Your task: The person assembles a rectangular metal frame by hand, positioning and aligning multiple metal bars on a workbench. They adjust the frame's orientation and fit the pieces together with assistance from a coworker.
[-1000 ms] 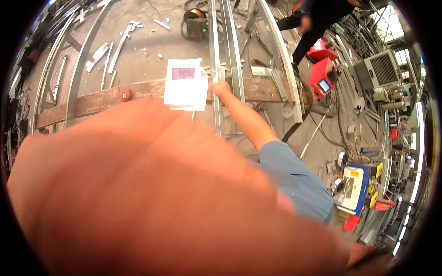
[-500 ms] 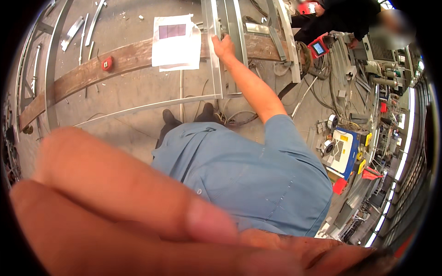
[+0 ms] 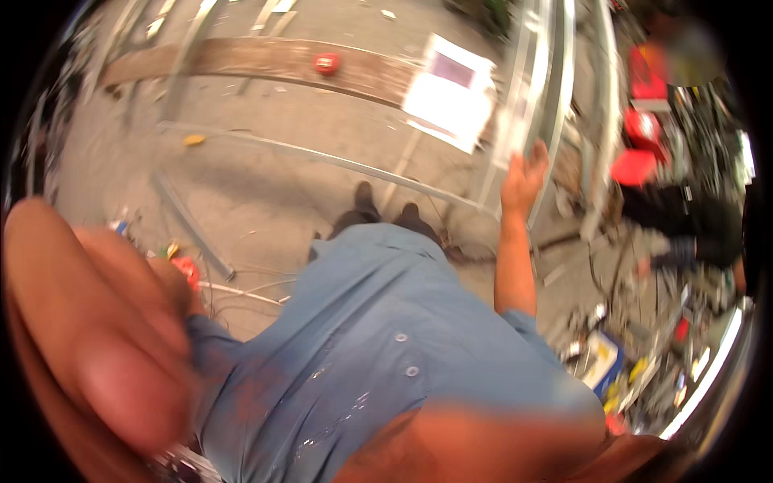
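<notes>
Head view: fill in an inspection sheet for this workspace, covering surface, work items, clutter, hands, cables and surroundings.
Surface: brown wooden plank across the top, above a concrete floor.
Work items: long metal bars; white sheet with a dark panel, left of them; red tape measure on the plank.
Clutter: yellow object and loose metal strip on the floor.
Hands: right hand open by the bars, contact unclear; left hand close to the camera, nothing seen in it, grip unclear.
Cables: pale cable-like line at lower left, blurred.
Surroundings: co-worker in dark clothing at right; red equipment nearby.
</notes>
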### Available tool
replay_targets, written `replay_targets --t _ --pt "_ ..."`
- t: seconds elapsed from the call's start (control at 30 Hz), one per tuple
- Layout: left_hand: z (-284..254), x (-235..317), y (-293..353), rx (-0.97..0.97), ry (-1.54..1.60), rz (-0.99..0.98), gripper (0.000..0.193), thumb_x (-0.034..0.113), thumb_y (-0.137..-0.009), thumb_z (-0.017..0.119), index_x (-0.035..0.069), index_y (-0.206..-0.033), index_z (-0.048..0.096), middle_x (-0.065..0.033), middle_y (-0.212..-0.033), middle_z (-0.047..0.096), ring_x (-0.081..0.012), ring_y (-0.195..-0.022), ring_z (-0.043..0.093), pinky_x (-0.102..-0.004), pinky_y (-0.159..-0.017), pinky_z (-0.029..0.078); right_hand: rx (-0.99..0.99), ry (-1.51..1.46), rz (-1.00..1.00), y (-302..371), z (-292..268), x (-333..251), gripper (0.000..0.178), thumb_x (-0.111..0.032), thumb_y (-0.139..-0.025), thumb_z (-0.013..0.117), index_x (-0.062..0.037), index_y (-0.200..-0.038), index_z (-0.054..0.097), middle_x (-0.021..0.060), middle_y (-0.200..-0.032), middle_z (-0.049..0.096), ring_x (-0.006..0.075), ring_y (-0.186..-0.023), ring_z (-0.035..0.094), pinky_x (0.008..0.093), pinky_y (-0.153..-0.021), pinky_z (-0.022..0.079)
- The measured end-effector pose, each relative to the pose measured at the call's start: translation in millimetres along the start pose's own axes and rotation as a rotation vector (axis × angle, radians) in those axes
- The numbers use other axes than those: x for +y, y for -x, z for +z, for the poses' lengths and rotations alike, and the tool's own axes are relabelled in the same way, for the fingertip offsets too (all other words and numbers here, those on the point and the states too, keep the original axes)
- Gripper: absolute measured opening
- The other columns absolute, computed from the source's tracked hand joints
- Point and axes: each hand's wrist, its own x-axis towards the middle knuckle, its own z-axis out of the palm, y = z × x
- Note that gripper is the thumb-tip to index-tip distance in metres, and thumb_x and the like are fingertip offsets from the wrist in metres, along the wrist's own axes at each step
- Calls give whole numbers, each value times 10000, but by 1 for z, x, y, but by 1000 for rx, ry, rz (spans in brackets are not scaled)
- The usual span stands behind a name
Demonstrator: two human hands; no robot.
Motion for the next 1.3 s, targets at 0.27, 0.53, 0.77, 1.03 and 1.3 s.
replay_targets --t 0.27,0.53,0.77,1.03,1.3 --pt "3 -1 162 1080 -137 -541 161 127 -940 533 18 -1024 619 -172 -1066 672 -218 -895 644 -300 -709 495 -675 -400 123 105 83 0 503 -39 -899 588 40 -1359 401 154 -1308 516 235 -1224 497 347 -1027 390" --pt "155 -66 397 1695 238 -1271 190 266 -885 594 82 -875 641 -27 -776 649 -132 -692 592 -276 -574 425 -1006 -152 117 136 131 3 539 -83 -867 618 38 -1352 418 195 -1314 535 277 -1206 542 380 -978 448" --pt "153 -150 458 1639 492 -1394 201 299 -876 598 104 -834 623 -28 -747 629 -157 -660 557 -308 -580 400 -935 207 -108 143 177 2 522 -230 -862 624 45 -1286 489 224 -1229 592 338 -1127 586 409 -964 458" --pt "56 -220 473 491 379 -1691 199 152 -888 582 41 -1053 583 -60 -868 650 -143 -702 600 -270 -562 450 -833 77 122 232 192 -36 521 -291 -820 641 23 -1223 539 212 -1144 632 336 -1025 631 405 -887 498" --pt "7 -258 420 48 155 -1663 312 44 -817 576 -39 -1118 556 -63 -785 608 -106 -602 557 -217 -447 380 -386 61 472 318 108 3 541 -296 -812 639 48 -1221 553 224 -1146 641 338 -1060 626 393 -906 492"
